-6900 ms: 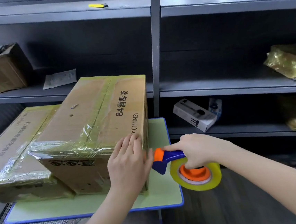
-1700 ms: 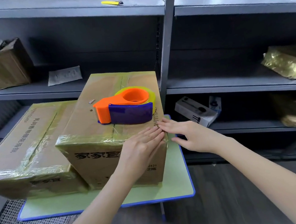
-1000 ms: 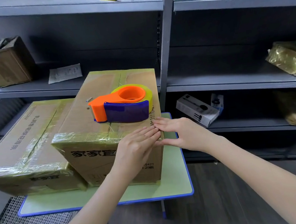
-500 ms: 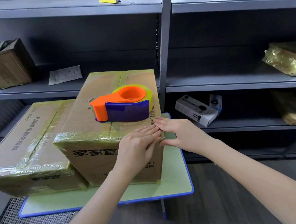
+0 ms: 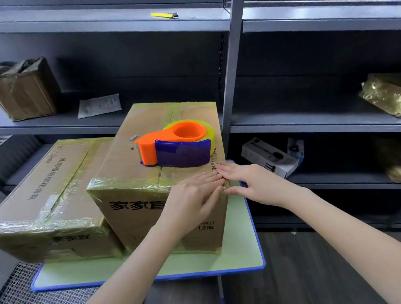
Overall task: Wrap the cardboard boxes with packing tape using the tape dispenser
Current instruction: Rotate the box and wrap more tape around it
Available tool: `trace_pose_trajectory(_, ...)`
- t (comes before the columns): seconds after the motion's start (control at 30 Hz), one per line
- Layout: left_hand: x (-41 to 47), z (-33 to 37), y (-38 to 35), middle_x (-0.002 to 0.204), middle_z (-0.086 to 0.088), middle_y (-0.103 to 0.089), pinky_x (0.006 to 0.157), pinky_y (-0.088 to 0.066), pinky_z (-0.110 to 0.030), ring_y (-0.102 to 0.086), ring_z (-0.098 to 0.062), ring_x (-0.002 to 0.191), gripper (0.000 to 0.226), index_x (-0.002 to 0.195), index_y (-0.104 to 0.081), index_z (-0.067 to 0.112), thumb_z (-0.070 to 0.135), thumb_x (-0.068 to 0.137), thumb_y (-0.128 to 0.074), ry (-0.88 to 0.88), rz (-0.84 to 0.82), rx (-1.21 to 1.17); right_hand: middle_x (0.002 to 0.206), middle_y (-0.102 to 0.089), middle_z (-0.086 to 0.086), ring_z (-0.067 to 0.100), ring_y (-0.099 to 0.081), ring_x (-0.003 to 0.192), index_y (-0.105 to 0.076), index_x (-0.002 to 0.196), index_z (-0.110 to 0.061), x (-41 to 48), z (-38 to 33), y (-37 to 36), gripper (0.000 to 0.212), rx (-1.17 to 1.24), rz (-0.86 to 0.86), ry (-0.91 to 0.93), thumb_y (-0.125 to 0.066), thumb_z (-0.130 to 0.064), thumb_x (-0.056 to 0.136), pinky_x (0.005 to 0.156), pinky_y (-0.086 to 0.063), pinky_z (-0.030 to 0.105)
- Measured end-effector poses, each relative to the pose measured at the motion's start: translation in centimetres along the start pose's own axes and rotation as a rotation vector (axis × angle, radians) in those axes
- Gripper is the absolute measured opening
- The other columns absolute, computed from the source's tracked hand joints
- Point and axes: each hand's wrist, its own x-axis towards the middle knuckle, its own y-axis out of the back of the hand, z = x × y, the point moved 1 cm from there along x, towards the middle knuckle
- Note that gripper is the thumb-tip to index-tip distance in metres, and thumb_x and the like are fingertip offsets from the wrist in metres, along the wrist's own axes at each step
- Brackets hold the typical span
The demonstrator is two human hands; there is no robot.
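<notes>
Pressing on the near right top corner of the taller cardboard box [image 5: 128, 222], the left hand [image 5: 191, 199] lies flat on the front face, fingers straight, its grip wide and holding nothing. The right hand [image 5: 249, 184] meets it from the box's right side with straight fingers at the top edge. Its grip is likewise wide and empty, and the fingertips of the two hands touch. The tape dispenser [image 5: 177, 146], orange and purple with a yellowish roll, lies on its side on the box's top, just behind the hands and apart from them.

A lower cardboard box [image 5: 39, 196], banded with glossy tape, touches the taller one on its left. Both stand on a pale green bench [image 5: 243, 253] with a blue edge. Behind, grey shelving [image 5: 233, 75] carries a small taped box [image 5: 22, 90], a paper packet [image 5: 99, 105], a yellow cutter [image 5: 163, 15] one shelf up, a black-and-white carton [image 5: 268, 157] and a gold-wrapped parcel [image 5: 392, 94].

The taller box's front reads "家家", with the next character partly hidden by the left hand, and "12瓶" lower down.
</notes>
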Motion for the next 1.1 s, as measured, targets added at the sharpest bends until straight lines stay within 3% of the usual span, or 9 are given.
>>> trace_pose_trajectory(0.13,0.4,-0.2,1.1,0.098,0.003,-0.073,0.077,-0.054,-0.029,-0.067,-0.011,0.093,0.036,0.090,-0.076,0.012,0.031,0.092,-0.044,0.096,0.052,-0.034,0.152,-0.031,-0.002,0.009,-0.022,0.142,-0.038,0.144,-0.013,-0.1,-0.8,0.8,0.047,-0.187,-0.021,0.035,-0.043,-0.030,0.100,0.112,-0.012,0.016)
trace_pose_trajectory(0.23,0.5,-1.0,2.1,0.076,0.005,-0.071,0.058,-0.051,-0.032,-0.064,-0.014,0.070,0.038,0.080,-0.074,0.014,0.034,0.090,-0.043,0.192,0.141,0.005,0.126,-0.060,0.004,0.018,-0.050,0.120,-0.067,0.116,-0.010,0.3,-1.9,1.3,0.039,-0.216,0.156,0.044,-0.040,-0.031,0.099,0.099,-0.038,0.026)
trace_pose_trajectory(0.3,0.3,-1.6,2.8,0.071,0.006,-0.069,0.055,-0.048,-0.029,-0.061,-0.012,0.068,0.043,0.077,-0.074,0.015,0.040,0.088,-0.040,0.260,0.177,0.038,0.103,-0.064,0.008,0.023,-0.058,0.098,-0.070,0.095,-0.004,1.2,-2.4,1.4,0.041,-0.257,0.310,0.098,-0.041,-0.033,0.093,0.083,-0.049,0.032)
trace_pose_trajectory(0.47,0.1,-2.7,3.9,0.074,0.005,-0.069,0.062,-0.051,-0.033,-0.058,-0.011,0.077,0.046,0.079,-0.074,0.014,0.040,0.088,-0.037,0.337,0.159,0.096,0.123,-0.052,0.020,0.035,-0.051,0.114,-0.059,0.109,0.000,5.4,-3.7,1.3,0.038,-0.392,0.436,0.079,-0.070,-0.025,0.083,0.096,-0.046,0.044)
trace_pose_trajectory(0.57,-0.4,-3.1,3.8,0.086,0.005,-0.071,0.072,-0.052,-0.030,-0.058,-0.012,0.087,0.041,0.092,-0.073,0.014,0.034,0.090,-0.038,0.299,0.082,0.104,0.133,-0.048,0.014,0.029,-0.044,0.124,-0.048,0.128,-0.005,8.3,-4.8,1.5,0.054,-0.439,0.294,0.056,-0.063,-0.039,0.087,0.109,-0.032,0.040)
trace_pose_trajectory(0.7,-0.8,-3.5,4.2,0.107,0.005,-0.069,0.091,-0.037,-0.018,-0.054,-0.009,0.106,0.025,0.110,-0.070,0.016,0.022,0.093,-0.053,0.275,0.081,0.113,0.093,-0.060,-0.003,0.018,-0.054,0.089,-0.051,0.099,-0.018,10.6,-5.5,2.6,0.029,-0.377,0.037,-0.039,-0.050,-0.046,0.093,0.106,-0.030,0.041)
trace_pose_trajectory(0.83,-1.2,-4.2,4.9,0.112,0.005,-0.068,0.098,-0.039,-0.024,-0.052,-0.010,0.111,0.029,0.112,-0.069,0.015,0.026,0.094,-0.050,0.322,0.104,0.096,0.097,-0.061,-0.003,0.019,-0.056,0.093,-0.052,0.106,-0.017,10.9,-5.7,1.9,0.030,-0.346,0.103,-0.075,-0.049,-0.044,0.094,0.108,-0.026,0.043)
trace_pose_trajectory(0.97,-1.0,-4.9,5.4,0.094,-0.003,-0.069,0.084,-0.041,-0.030,-0.057,-0.018,0.096,0.055,0.095,-0.068,0.011,0.050,0.089,-0.030,0.438,0.141,0.023,0.085,-0.057,-0.004,0.018,-0.052,0.081,-0.052,0.096,-0.016,10.8,-7.1,1.8,0.021,-0.031,0.248,-0.050,-0.055,-0.037,0.093,0.092,-0.035,0.037)
trace_pose_trajectory(1.1,-0.5,-5.2,7.2,0.095,0.002,-0.064,0.072,-0.047,-0.025,-0.062,-0.007,0.085,0.020,0.108,-0.052,0.017,0.032,0.098,-0.045,0.604,0.332,-0.502,0.077,-0.057,-0.007,-0.001,-0.054,0.067,-0.052,0.083,-0.021,11.3,-10.2,1.7,0.012,0.433,0.282,0.051,-0.060,-0.022,0.092,0.063,-0.041,0.017)
